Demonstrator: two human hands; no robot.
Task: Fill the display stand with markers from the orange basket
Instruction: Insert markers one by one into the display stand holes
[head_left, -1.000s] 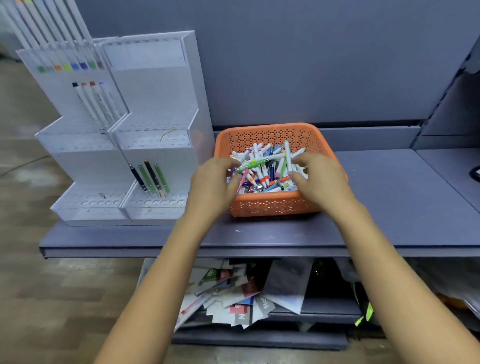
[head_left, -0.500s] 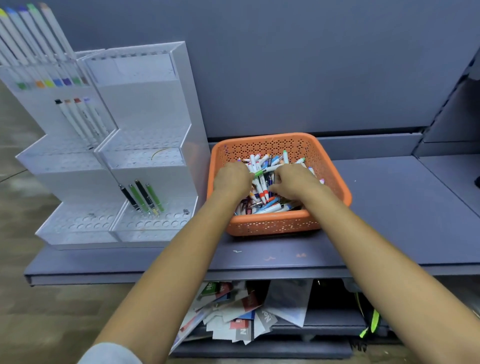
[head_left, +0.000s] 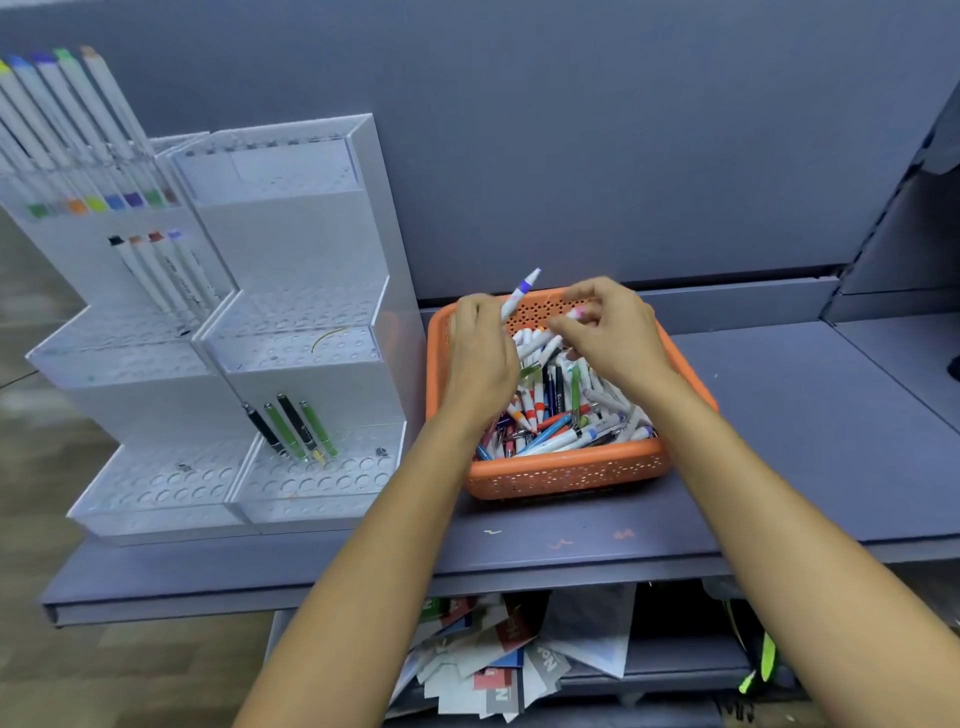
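Observation:
An orange perforated basket full of mixed markers and pens stands on the grey shelf. My left hand is over the basket's left side and grips a white marker with a purple cap, which sticks up and to the right. My right hand is over the basket's far side, fingers curled on a white marker with a pink end. The clear stepped display stand is at the left, holding several white markers up high and several dark and green pens on its lower step.
The grey shelf runs to the right of the basket, with a grey back panel behind it. Below the shelf lies a heap of papers and cards. The shelf's front edge runs just below my forearms.
Both hands rose from the heap of markers toward the basket's far side. My left hand now holds a purple-capped marker upright and my right hand holds a pink-ended one.

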